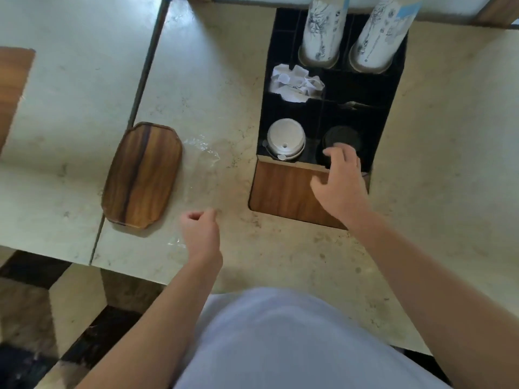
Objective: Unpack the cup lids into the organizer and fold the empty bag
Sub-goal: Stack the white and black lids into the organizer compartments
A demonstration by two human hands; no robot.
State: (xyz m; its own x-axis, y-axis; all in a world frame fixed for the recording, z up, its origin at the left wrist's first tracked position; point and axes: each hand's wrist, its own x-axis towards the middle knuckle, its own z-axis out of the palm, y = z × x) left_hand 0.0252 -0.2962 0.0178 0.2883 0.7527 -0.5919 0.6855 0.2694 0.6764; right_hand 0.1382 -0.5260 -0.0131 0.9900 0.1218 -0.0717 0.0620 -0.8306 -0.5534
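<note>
Unpacking: nearly done; your white lids (286, 138) and black lids (341, 138) sit in the organizer (389, 113).
Right hand (341, 183): fingers loose, touching black lids.
Left hand (200, 231): pinching flat bag (200, 164).
Left: folding.

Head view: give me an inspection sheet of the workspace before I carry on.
Surface: pale marble counter.
Job's things: black organizer set into the counter; white lids front left compartment, black lids front right; clear plastic bag lying flat, apparently empty.
Clutter: wooden tray, crumpled white packets, two cup stacks.
Grippers: right hand fingers at the black lids; left hand pinches the bag's edge.
Cables: nothing seen.
Surroundings: checkered floor.
</note>
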